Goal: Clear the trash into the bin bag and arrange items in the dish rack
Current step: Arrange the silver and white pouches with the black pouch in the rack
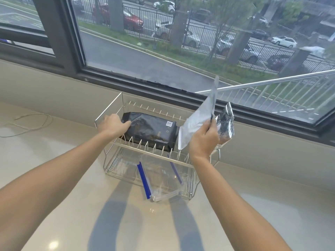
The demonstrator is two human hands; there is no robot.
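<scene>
A two-tier wire dish rack (108, 116) stands on the pale counter. A black coffee bag (152, 133) lies flat on its upper tier. My left hand (112, 125) rests on the bag's left end, fingers curled against it. My right hand (204, 140) holds a flat silver-white pouch (195, 122) upright over the rack's right end. A crinkled silver foil bag (225, 124) stands just behind that hand at the rack's right side. On the lower tier lies a clear plastic container with blue clips (143, 180).
A thin loop of cord (30, 122) lies on the counter at the far left. A window sill and dark window frame (163, 91) run right behind the rack. Pale counter (90, 214) stretches in front of the rack.
</scene>
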